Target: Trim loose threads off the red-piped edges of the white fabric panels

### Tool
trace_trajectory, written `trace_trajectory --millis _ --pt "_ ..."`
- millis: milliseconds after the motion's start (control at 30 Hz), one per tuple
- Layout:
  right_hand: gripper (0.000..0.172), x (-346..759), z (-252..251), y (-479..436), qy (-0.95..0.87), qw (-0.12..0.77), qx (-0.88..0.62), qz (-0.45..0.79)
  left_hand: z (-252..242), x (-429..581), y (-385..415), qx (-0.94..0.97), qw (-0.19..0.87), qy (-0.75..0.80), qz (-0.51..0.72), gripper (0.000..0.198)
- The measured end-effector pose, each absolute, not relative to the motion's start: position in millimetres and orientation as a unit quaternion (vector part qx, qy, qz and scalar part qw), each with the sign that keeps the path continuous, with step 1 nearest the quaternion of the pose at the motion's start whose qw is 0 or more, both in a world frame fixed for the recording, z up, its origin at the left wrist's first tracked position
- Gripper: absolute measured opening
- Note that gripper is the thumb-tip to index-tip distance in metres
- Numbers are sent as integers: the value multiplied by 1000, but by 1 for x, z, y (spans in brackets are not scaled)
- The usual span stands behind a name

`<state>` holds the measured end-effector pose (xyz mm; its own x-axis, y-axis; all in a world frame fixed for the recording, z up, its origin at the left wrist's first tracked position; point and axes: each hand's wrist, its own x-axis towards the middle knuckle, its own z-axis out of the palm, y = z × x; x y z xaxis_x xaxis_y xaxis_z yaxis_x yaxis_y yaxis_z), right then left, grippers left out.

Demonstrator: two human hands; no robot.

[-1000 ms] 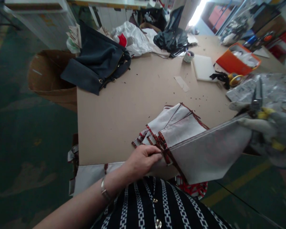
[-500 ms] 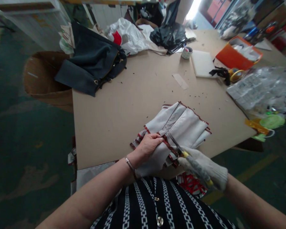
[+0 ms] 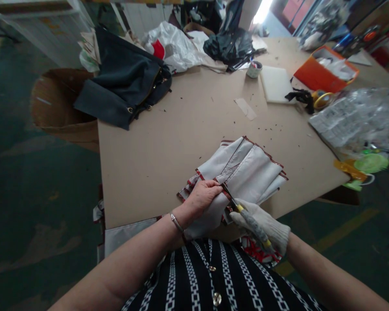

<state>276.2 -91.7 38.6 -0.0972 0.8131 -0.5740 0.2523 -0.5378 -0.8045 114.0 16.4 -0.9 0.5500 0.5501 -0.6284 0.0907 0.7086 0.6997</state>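
A stack of pale grey fabric pieces (image 3: pixel 257 170) with dark red bound edges lies near the front of the table. My bare left hand (image 3: pixel 203 196) pinches the red edge of the top piece between thumb and fingers. In my right hand (image 3: pixel 262 222), which wears a whitish knitted glove, is a pair of scissors (image 3: pixel 254 226) with wrapped grey and yellow handles. Their dark blades point up and left, with the tips at the red edge right beside my left fingertips. Whether the blades touch the fabric, I cannot tell.
A dark blue bag (image 3: pixel 123 77) hangs over the left table edge above a cardboard bin (image 3: pixel 40 99). Along the back lie plastic bags (image 3: pixel 171 47) and a small cup (image 3: pixel 254 70). An orange box (image 3: pixel 320 71) and clear plastic wrap (image 3: pixel 350 116) are at the right.
My right hand has brought the scissors left, and the blade tips are now at my left fingertips. My left hand keeps its pinch on the fabric in the same place.
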Motion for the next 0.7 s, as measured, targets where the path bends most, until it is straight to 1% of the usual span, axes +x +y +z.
trace_trajectory --millis 133,267,433,467,500,567,633,667,700 --pt "39 277 36 -88 -448 194 -636 597 -3 114 16 353 794 476 137 9" --pt "45 275 28 -88 -443 195 -637 600 -5 115 16 358 785 486 141 10" --pt "35 276 26 -94 -414 221 -641 608 -2 110 16 376 780 481 135 10" --pt "36 279 29 -94 -406 224 -653 598 0 109 15 386 778 477 131 9" --pt "39 281 33 -94 -396 235 -671 581 2 108 14 404 775 470 128 9" --pt "56 285 43 -92 -375 282 -702 536 9 107 11 461 760 441 127 10" --pt "72 283 53 -86 -372 340 -693 516 17 106 5 518 742 402 138 12" --pt "74 278 57 -82 -380 357 -675 521 21 106 3 536 735 387 150 13" --pt "73 272 60 -77 -396 365 -651 535 26 105 0 547 727 380 168 15"
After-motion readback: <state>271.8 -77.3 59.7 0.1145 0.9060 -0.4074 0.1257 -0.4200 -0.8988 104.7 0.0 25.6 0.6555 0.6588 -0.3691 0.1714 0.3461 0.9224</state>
